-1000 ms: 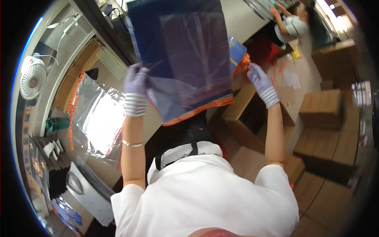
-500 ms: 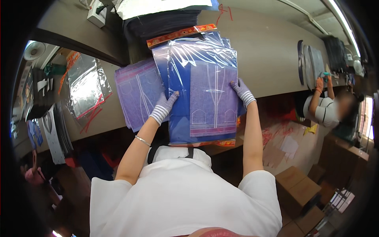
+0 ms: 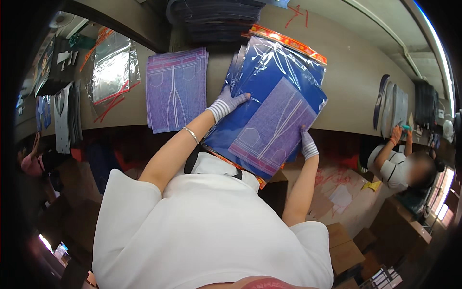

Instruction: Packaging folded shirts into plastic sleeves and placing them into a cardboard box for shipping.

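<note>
Blue plastic-wrapped pkt (image 3: 272,108), tilted, ctr of frame | L hand (image 3: 233,102) holds its left edge, R hand (image 3: 308,140) its right | step: prob. two-hand handling | next move needs even grip.

Package (image 3: 275,107), 1 o'clock: clear plastic skin — glossy, creased. Denim-print sheets (image 3: 176,91), 11 o'clock: matt, grainy. Bench (image 3: 353,79), 2 o'clock: smooth, dull. Bracelet (image 3: 191,134): shiny metal.

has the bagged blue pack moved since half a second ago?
Yes. The bagged blue pack shifted right against the red scribble on the table: its orange top strip ended left of it, now reaches past its right side.
</note>
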`<state>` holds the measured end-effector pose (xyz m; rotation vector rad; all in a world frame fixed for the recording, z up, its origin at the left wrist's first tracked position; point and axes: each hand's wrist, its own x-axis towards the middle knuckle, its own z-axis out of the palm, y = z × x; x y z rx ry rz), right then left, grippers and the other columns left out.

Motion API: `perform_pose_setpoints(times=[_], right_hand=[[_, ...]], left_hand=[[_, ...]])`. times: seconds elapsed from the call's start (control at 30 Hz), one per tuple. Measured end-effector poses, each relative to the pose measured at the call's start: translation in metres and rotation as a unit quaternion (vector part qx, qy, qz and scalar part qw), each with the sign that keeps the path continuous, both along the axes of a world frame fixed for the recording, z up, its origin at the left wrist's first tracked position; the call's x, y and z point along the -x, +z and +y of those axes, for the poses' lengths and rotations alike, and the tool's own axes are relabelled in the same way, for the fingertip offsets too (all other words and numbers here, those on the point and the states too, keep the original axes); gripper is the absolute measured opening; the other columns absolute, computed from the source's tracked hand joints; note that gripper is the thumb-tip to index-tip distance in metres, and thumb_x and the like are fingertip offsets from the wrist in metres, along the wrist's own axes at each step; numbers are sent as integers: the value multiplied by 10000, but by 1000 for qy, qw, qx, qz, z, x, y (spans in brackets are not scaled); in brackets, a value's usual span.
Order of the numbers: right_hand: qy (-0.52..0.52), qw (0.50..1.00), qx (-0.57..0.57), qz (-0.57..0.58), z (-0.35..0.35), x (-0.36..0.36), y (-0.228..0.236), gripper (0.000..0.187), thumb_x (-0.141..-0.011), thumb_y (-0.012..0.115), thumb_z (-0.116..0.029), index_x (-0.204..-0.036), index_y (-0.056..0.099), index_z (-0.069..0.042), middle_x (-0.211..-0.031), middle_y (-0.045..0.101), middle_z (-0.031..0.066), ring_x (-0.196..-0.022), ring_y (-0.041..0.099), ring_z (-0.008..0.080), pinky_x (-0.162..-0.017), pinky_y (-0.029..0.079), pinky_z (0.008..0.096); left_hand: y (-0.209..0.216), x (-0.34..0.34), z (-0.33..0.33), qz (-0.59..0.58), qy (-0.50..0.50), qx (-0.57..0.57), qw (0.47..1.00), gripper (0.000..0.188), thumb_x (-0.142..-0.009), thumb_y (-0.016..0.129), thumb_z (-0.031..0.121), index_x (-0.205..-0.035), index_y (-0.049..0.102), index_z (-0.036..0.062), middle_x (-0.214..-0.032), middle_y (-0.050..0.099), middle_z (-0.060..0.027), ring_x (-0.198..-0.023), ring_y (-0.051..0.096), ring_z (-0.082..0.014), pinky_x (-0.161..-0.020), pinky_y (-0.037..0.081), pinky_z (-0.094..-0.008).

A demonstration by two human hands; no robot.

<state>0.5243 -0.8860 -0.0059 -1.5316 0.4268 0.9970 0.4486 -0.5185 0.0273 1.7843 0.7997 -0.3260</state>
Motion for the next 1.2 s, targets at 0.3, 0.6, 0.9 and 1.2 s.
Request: perform_pose_setpoints(times=[0.3, 0.6, 0.9, 1.2], right_hand=[[-24, 995, -88, -25, -2, 17, -3, 852, -714, 631, -569, -1310, 344, -32, -1240, 465, 101, -1108, 453, 247, -964, 360, 376], [-57, 987, -123, -84, 12, 50, -2, 938, -685, 669, -550, -1359, 258, -42, -1315, 375, 60, -1188, 360, 215, -1001, 295, 346], [-60, 949, -108, -289, -1, 61, 58, 832, -718, 718, -341, -1335, 272, -5, -1257, 425, 83, -1116, 424, 202, -972, 311, 315], [-147, 894, -149, -395, -27, 64, 141, 632, -704, 626, -74, -1272, 357, -3, -1136, 518, 113, -1021, 517, 232, -859, 430, 361]], left_hand=[[14, -12, 19, 53, 11, 6, 999, 1122, -546, 683, 675, -1291, 271, -55, -1230, 451, -239, -1123, 478, -327, -952, 379, -360], [-26, -22, 37, 10, -46, 123, 991, 1225, -489, 687, 712, -1302, 229, -81, -1202, 461, -272, -1086, 504, -325, -910, 417, -363], [34, -34, 7, -51, -126, 141, 981, 1178, -500, 729, 646, -1298, 237, -68, -1215, 454, -266, -1099, 494, -328, -928, 402, -350], [164, -44, 0, -344, -188, 163, 905, 1137, -558, 801, 377, -1378, 110, -2, -1337, 329, -215, -1224, 362, -271, -1015, 288, -317]])
